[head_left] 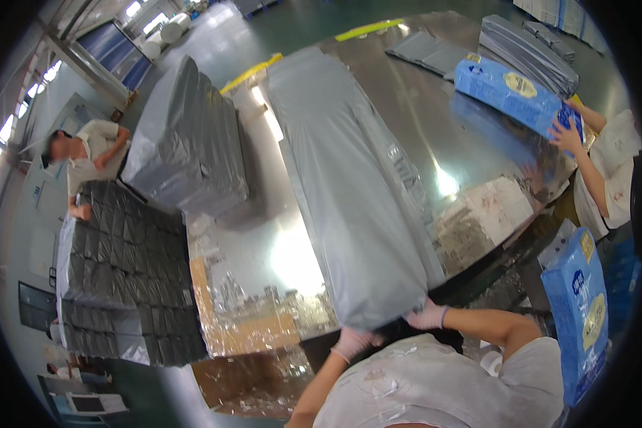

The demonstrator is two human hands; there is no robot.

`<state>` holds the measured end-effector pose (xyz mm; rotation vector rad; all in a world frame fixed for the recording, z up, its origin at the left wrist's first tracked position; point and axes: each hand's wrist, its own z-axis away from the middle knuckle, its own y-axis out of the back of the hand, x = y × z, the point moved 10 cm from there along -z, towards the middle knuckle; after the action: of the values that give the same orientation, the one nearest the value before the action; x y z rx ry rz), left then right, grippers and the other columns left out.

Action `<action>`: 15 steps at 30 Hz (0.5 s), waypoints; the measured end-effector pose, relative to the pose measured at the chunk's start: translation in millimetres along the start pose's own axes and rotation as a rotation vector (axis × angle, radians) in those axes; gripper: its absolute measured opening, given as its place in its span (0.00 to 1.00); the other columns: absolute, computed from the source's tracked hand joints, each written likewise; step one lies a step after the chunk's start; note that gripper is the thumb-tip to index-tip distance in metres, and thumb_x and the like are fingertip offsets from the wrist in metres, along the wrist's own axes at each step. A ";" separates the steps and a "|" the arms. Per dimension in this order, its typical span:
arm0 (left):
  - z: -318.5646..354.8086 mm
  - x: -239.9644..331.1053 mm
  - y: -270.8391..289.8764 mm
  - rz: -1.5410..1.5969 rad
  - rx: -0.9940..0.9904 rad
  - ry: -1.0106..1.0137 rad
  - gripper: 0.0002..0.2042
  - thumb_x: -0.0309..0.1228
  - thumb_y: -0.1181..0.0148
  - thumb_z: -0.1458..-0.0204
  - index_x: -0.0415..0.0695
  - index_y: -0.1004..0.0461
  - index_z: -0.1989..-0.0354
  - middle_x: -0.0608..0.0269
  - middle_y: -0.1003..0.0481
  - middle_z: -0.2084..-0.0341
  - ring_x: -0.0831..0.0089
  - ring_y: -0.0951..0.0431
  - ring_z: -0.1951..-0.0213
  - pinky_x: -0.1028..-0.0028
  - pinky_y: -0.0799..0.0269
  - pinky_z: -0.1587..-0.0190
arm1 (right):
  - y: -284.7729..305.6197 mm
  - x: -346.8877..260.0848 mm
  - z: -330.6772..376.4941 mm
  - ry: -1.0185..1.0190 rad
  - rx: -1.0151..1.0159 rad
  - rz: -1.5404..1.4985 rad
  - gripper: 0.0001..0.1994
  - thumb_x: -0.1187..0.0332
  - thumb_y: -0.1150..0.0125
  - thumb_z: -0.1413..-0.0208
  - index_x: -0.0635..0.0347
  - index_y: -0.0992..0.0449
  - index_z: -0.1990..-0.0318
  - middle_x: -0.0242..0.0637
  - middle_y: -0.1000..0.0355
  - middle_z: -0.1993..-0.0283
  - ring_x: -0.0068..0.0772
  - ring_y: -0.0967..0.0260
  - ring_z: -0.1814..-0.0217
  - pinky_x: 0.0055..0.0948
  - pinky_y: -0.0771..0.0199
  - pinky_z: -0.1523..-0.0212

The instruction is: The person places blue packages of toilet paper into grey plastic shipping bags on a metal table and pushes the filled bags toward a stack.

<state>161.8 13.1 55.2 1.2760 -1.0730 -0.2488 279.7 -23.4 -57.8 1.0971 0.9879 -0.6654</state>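
Note:
A long grey plastic-wrapped bundle (349,185) lies lengthwise on a shiny metal table (442,128), its near end hanging over the table's front edge. My left hand (352,343), in a pale pink glove, grips the lower left corner of that near end. My right hand (428,316), gloved the same way, grips the lower right corner. Both hands are closed on the grey wrapping.
At the right a person's hand (567,135) rests on a blue package (513,91) on the table. Another blue package (578,314) stands at my right. Flat grey bags (528,43) lie at the far end. At the left, a person (85,160) stands by stacked grey packs (125,278).

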 end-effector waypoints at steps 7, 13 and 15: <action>138.8 -148.4 -47.5 0.863 0.060 0.829 0.09 0.32 0.52 0.46 0.42 0.27 0.64 0.64 0.27 0.78 0.73 0.28 0.74 0.74 0.33 0.71 | 16.8 47.6 41.9 -0.510 0.147 -0.257 0.05 0.71 0.50 0.49 0.61 0.30 0.72 0.37 0.33 0.79 0.30 0.34 0.79 0.31 0.33 0.80; 160.7 -72.0 1.1 0.885 -0.211 1.014 0.11 0.37 0.46 0.47 0.41 0.28 0.69 0.69 0.34 0.90 0.83 0.39 0.90 0.81 0.46 0.88 | 91.6 4.6 98.8 -0.431 0.439 -0.174 0.11 0.65 0.46 0.48 0.63 0.28 0.64 0.36 0.30 0.77 0.27 0.34 0.75 0.28 0.32 0.72; 121.9 -37.1 -1.3 0.903 -0.256 0.792 0.11 0.36 0.46 0.47 0.40 0.27 0.68 0.68 0.32 0.87 0.83 0.37 0.88 0.82 0.44 0.85 | 94.1 -11.4 81.0 -0.381 0.525 -0.072 0.12 0.65 0.46 0.49 0.65 0.28 0.62 0.39 0.30 0.75 0.31 0.34 0.73 0.30 0.32 0.68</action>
<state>50.6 -40.9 24.2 0.4692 -0.7780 0.7294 379.9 -67.7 1.8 1.3250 0.5338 -1.1876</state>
